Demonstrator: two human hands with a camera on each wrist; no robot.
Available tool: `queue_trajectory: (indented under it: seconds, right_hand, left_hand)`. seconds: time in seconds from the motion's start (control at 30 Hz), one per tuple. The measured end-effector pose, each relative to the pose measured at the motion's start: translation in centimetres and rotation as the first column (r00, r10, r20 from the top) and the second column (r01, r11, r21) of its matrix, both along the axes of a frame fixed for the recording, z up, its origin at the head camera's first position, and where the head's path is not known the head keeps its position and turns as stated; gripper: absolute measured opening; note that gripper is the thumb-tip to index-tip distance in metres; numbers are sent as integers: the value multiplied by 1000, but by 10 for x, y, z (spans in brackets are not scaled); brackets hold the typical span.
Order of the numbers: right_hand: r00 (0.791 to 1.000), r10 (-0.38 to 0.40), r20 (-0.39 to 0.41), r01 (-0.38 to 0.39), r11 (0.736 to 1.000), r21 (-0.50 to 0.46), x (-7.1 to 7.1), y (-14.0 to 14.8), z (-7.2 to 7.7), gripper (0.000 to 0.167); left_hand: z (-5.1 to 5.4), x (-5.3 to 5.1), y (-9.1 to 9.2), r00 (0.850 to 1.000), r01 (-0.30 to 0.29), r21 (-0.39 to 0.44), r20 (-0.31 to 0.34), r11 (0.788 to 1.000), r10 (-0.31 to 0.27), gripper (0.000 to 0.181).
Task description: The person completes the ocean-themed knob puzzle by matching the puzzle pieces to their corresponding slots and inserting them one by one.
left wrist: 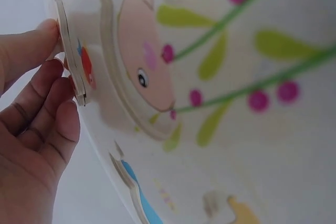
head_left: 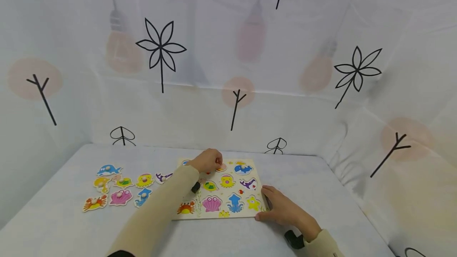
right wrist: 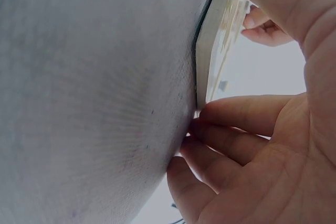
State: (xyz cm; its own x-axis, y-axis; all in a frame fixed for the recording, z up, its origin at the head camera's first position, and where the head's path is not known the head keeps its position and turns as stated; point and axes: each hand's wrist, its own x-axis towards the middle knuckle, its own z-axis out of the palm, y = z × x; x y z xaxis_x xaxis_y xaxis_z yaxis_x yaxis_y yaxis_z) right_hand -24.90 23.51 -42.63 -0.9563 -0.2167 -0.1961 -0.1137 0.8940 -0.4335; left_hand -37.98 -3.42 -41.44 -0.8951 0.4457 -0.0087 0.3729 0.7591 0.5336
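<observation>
A wooden puzzle board (head_left: pixel 217 219) with sea-animal pictures lies on the white table. My left hand (head_left: pixel 207 161) reaches over its far side and pinches a puzzle piece (head_left: pixel 223 167) between thumb and fingers. In the left wrist view that piece (left wrist: pixel 70 51) appears edge-on, close to the board's surface; fingers hide part of it. Whether it sits in its recess I cannot tell. My right hand (head_left: pixel 285 209) holds the board's near right corner, thumb at the front edge and fingers along the right side. The right wrist view shows fingertips (right wrist: pixel 210 109) touching the board's edge (right wrist: pixel 205 56).
Several loose pieces lie left of the board, including a blue whale (head_left: pixel 108 169), a crab (head_left: pixel 95 202), a pink shell (head_left: pixel 120 197), a blue squid (head_left: pixel 143 197) and a yellow octopus (head_left: pixel 144 180). A patterned cloth (head_left: pixel 200 118) stands behind the table.
</observation>
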Motion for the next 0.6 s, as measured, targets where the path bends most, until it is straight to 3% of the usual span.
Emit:
queue_trajectory:
  seconds: [0.43,0.6]
  right_hand:
    - [1000,16,-3,-17,999,-30,9,-2,-9,100]
    - [998,46,-38,-47,999,-11,2,-1,-6,99]
  left_hand:
    - [-5,4,-2,1000,26,-28,17,999,-25,9]
    - [-7,2,-6,999,-11,7,33,1000,11,12]
